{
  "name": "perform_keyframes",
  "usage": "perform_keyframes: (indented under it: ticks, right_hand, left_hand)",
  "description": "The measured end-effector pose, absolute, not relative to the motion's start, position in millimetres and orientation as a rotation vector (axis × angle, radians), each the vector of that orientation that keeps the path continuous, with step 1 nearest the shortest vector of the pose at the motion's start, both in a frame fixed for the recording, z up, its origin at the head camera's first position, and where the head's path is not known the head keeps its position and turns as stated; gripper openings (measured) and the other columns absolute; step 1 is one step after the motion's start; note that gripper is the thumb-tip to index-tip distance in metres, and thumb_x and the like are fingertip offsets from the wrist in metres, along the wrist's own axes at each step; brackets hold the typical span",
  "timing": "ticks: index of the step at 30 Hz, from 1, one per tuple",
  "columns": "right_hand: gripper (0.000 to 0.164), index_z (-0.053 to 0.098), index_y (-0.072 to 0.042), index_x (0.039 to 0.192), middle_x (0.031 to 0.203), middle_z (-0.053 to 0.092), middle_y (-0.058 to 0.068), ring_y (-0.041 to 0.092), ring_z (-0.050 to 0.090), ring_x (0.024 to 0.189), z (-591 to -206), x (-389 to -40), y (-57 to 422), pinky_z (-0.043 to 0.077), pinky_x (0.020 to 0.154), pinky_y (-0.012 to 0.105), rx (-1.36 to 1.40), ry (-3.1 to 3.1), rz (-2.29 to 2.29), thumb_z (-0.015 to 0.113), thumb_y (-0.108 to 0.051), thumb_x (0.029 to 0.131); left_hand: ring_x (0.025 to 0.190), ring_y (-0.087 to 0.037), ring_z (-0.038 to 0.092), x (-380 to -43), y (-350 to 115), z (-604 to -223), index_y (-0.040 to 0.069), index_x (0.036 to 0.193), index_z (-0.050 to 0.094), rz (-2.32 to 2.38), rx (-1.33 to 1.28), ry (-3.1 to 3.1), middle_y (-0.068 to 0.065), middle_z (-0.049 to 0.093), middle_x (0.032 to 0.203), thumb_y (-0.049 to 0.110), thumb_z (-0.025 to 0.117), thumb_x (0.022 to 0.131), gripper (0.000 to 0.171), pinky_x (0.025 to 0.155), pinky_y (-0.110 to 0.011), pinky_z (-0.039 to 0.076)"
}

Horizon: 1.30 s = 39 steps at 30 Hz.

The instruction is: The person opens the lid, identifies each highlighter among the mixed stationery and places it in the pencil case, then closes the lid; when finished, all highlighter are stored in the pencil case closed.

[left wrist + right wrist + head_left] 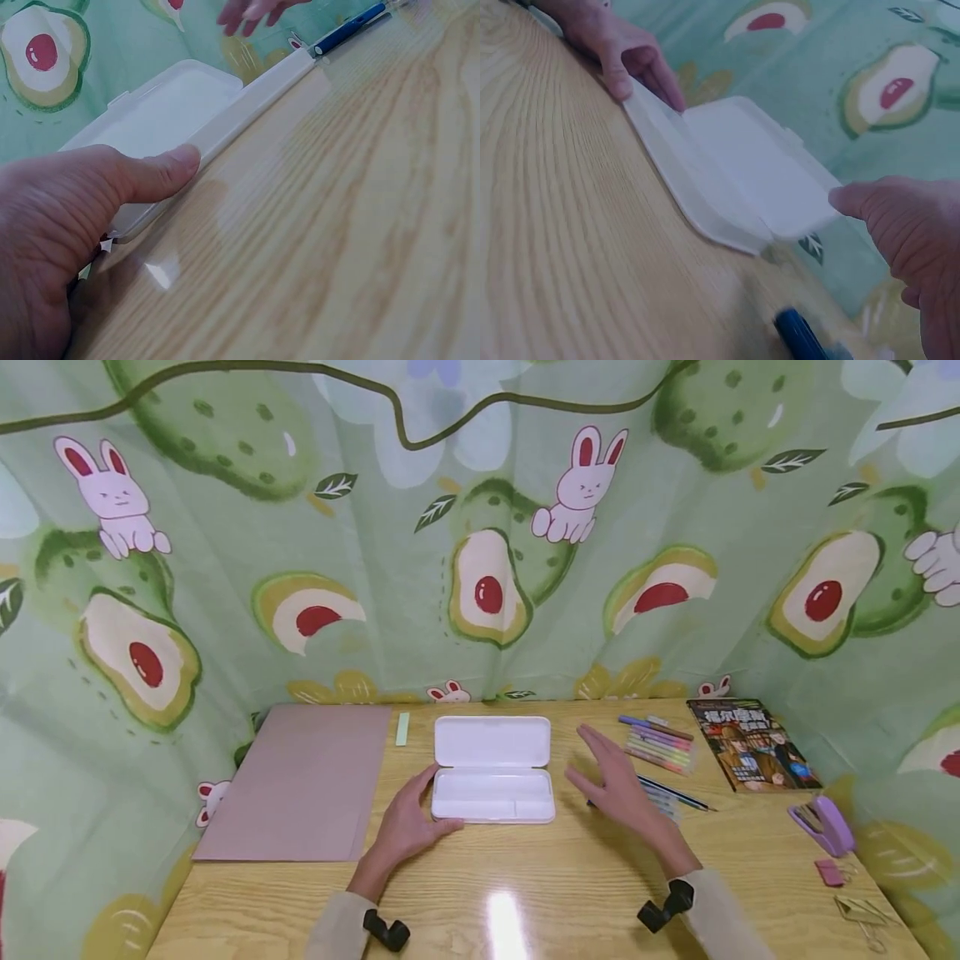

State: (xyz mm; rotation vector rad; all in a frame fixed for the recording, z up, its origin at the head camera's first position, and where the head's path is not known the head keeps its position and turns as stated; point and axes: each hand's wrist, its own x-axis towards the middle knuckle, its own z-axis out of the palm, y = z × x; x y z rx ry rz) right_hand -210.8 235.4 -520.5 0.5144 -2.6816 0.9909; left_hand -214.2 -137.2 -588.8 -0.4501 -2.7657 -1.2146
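The open pencil case (pixel 457 787) lies at the centre of the head frame on the bench (pixel 427 902), between the two hands, its long axis running left to right across the frame and its hinged lid (pixel 492 742) laid back toward the top. The left hand (pixel 408 820) is the nearer one: it grips the case's left end, thumb on the front wall. The right hand (pixel 619 781) holds nothing, fingers extended and spread, to the right of the case and apart from it; in the right wrist view its thumb only overlaps the lid. The right hand is over the pens side: a dark pencil (pixel 686 797) slants out past its wrist toward the lower right, and the highlighters (pixel 660 747) lie just beyond, right of centre.
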Motion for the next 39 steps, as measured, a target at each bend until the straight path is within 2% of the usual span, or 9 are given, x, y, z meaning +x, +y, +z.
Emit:
perform_keyframes:
  ticks: [4, 10, 14, 18, 23, 28, 32, 39]
  right_hand:
    - [0.071, 0.043, 0.000, 0.156, 0.157, 0.043, 0.027, 0.051, 0.035, 0.145, -521, -192, 262, 0.029, 0.112, 0.073, 0.451, -2.690, 0.985, 0.074, -0.027, 0.098]
    - [0.068, 0.052, -0.007, 0.152, 0.146, 0.054, 0.026, 0.050, 0.045, 0.134, -532, -176, 298, 0.031, 0.104, 0.072, 0.427, -2.607, 0.913, 0.081, -0.017, 0.092]
    - [0.062, 0.058, -0.001, 0.144, 0.138, 0.058, 0.028, 0.051, 0.048, 0.125, -540, -170, 313, 0.033, 0.099, 0.070, 0.421, -2.576, 0.892, 0.083, -0.011, 0.088]
    - [0.049, 0.066, 0.005, 0.126, 0.126, 0.061, 0.030, 0.050, 0.051, 0.116, -546, -166, 322, 0.035, 0.093, 0.064, 0.392, -2.558, 0.874, 0.086, -0.005, 0.083]
    - [0.031, 0.075, -0.001, 0.106, 0.109, 0.065, 0.021, 0.037, 0.054, 0.099, -547, -164, 327, 0.036, 0.083, 0.051, 0.404, -2.537, 0.830, 0.089, -0.001, 0.078]
    - [0.020, 0.077, -0.010, 0.092, 0.097, 0.062, 0.009, 0.027, 0.048, 0.091, -547, -165, 328, 0.034, 0.078, 0.044, 0.421, -2.583, 0.826, 0.089, -0.002, 0.079]
    - [0.018, 0.077, -0.015, 0.087, 0.091, 0.057, 0.003, 0.022, 0.043, 0.085, -548, -167, 328, 0.032, 0.075, 0.040, 0.432, -2.621, 0.786, 0.089, -0.004, 0.079]
    - [0.016, 0.079, -0.014, 0.084, 0.083, 0.052, -0.003, 0.015, 0.040, 0.079, -550, -170, 328, 0.031, 0.073, 0.036, 0.487, -2.621, 0.710, 0.090, -0.005, 0.077]
  left_hand:
    - [0.144, -0.039, 0.048, -213, -138, -587, 0.011, 0.159, 0.044, -1.244, -0.443, -2.762, -0.014, 0.051, 0.157, 0.056, 0.092, 0.074, 0.107, 0.112, -0.059, 0.043]
    - [0.144, -0.038, 0.047, -212, -137, -584, 0.011, 0.159, 0.044, -1.249, -0.450, -2.767, -0.014, 0.050, 0.157, 0.057, 0.090, 0.075, 0.106, 0.113, -0.058, 0.042]
    - [0.145, -0.038, 0.046, -212, -137, -583, 0.015, 0.160, 0.044, -1.242, -0.426, -2.782, -0.011, 0.049, 0.159, 0.060, 0.087, 0.077, 0.104, 0.113, -0.060, 0.042]
    - [0.147, -0.037, 0.044, -211, -137, -583, 0.019, 0.160, 0.044, -1.263, -0.406, -2.790, -0.010, 0.047, 0.160, 0.063, 0.081, 0.081, 0.098, 0.114, -0.061, 0.040]
    - [0.148, -0.035, 0.044, -213, -137, -586, 0.022, 0.160, 0.044, -1.266, -0.417, -2.791, -0.008, 0.047, 0.161, 0.062, 0.079, 0.084, 0.093, 0.115, -0.061, 0.039]
    - [0.147, -0.035, 0.044, -213, -138, -586, 0.023, 0.159, 0.045, -1.269, -0.423, -2.779, -0.008, 0.047, 0.161, 0.061, 0.080, 0.084, 0.091, 0.115, -0.061, 0.040]
    - [0.147, -0.036, 0.045, -212, -138, -585, 0.022, 0.159, 0.046, -1.266, -0.428, -2.772, -0.008, 0.048, 0.160, 0.061, 0.081, 0.084, 0.092, 0.114, -0.061, 0.040]
    - [0.148, -0.035, 0.044, -213, -138, -585, 0.021, 0.160, 0.044, -1.252, -0.425, -2.783, -0.009, 0.047, 0.161, 0.061, 0.081, 0.083, 0.094, 0.115, -0.060, 0.040]
